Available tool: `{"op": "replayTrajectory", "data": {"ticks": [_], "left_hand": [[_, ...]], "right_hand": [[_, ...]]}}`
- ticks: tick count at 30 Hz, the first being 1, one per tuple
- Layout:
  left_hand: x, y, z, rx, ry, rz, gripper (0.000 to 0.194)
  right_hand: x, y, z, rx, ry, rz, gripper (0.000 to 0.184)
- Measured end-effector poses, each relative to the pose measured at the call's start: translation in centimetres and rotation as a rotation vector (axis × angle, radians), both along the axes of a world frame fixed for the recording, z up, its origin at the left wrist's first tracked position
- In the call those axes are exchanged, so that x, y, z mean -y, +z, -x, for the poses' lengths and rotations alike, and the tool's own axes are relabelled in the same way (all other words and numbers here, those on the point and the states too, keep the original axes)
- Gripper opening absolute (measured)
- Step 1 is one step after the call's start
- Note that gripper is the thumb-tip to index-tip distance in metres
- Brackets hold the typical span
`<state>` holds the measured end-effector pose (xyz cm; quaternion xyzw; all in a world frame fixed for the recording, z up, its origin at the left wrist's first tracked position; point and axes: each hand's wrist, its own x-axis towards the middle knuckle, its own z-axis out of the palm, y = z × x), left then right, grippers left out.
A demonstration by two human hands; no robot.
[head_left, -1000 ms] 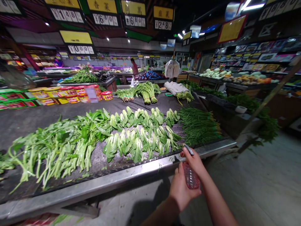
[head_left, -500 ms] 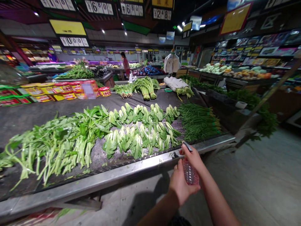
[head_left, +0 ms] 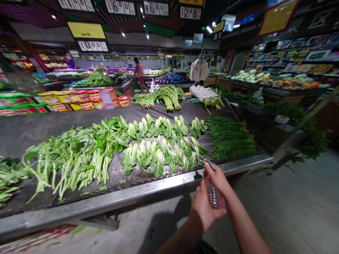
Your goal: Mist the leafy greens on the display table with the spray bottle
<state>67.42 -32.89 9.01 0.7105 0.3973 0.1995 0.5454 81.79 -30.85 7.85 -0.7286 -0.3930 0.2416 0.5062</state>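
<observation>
A clear, pink-tinted spray bottle [head_left: 215, 195] is held between my two hands in front of the metal rim of the vegetable stand. My left hand [head_left: 203, 206] is closed around the ribbed body from the left, thumb across its lower end. Up at the grey spray head [head_left: 211, 164], my right hand [head_left: 219, 179] grips the top, its fingers partly hidden. Just beyond the hands, rows of bok choy [head_left: 159, 162] lie on the black mesh. Bundled green chives [head_left: 230, 137] lie to their right, and long-stemmed leafy greens [head_left: 79, 155] to their left.
The stand's metal edge [head_left: 148, 190] runs across in front of me. Stacked colourful tubs [head_left: 79, 100] and bunched greens [head_left: 169, 97] sit at the back. A person [head_left: 138, 73] stands in the distance. Price signs [head_left: 92, 46] hang overhead. Grey floor [head_left: 299, 201] lies to the right.
The view has turned slightly left, so the stand sits further right and more greens show at the left edge. My hands keep the same grip on the spray bottle.
</observation>
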Motion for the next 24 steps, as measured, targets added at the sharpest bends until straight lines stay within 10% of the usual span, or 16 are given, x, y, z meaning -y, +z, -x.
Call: {"op": "replayTrajectory", "data": {"ticks": [24], "left_hand": [[-1.1,0.7,1.5,-0.072,0.054,0.025,0.112]], "right_hand": [[-2.4,1.9,2.3,0.036,0.153,-0.023,0.050]]}}
